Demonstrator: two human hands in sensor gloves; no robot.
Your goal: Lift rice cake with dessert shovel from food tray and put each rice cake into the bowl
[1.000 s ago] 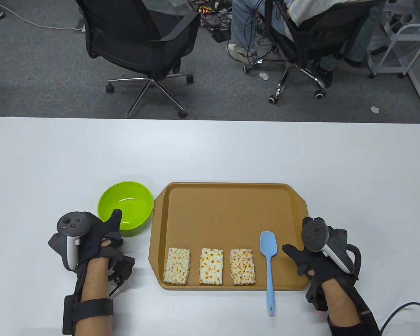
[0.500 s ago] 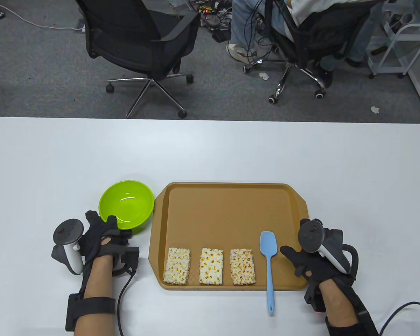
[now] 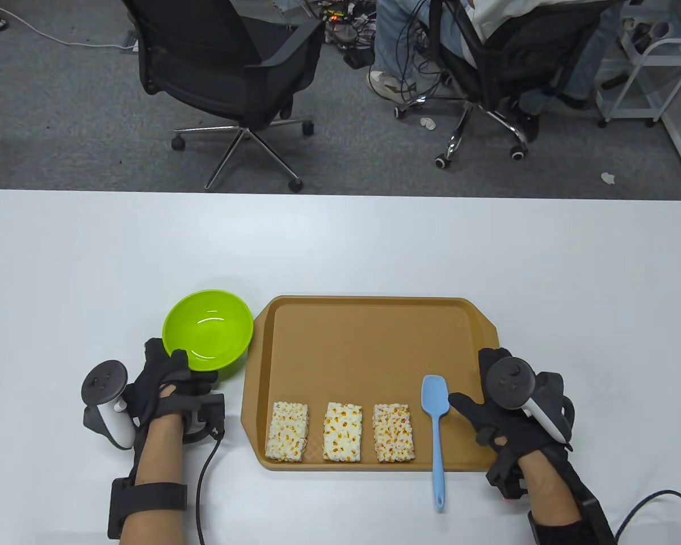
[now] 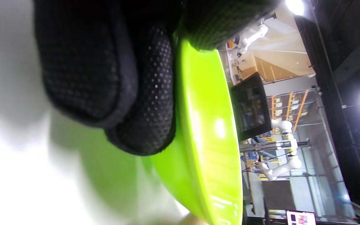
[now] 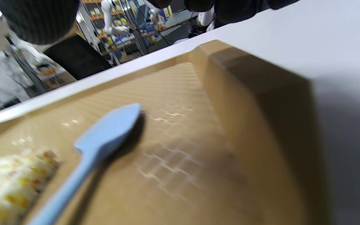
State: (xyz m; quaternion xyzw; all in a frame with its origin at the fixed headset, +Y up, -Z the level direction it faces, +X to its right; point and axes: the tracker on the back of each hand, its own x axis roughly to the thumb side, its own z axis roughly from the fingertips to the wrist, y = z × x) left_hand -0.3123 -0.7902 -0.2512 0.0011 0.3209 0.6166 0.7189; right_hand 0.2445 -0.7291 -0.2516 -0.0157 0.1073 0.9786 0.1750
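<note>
Table view: left hand (image 3: 167, 380) pinches the bowl (image 3: 208, 331) rim, likely steadying it beside the tray (image 3: 374, 335); three cakes (image 3: 340, 431) lie along the tray's near edge. Right hand (image 3: 502, 417), fingers spread and empty, hangs just beside the shovel (image 3: 436, 420), nearer than a second ago. The bowl has shifted slightly toward the tray.
Left wrist view: fingers (image 4: 142, 103) curl on the bowl's rim.
Right wrist view: the shovel (image 5: 105, 134) lies untouched.

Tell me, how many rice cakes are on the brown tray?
3, all in a row along the near edge of the food tray: left rice cake, middle rice cake, right rice cake beside the blue dessert shovel. None looks hidden.
</note>
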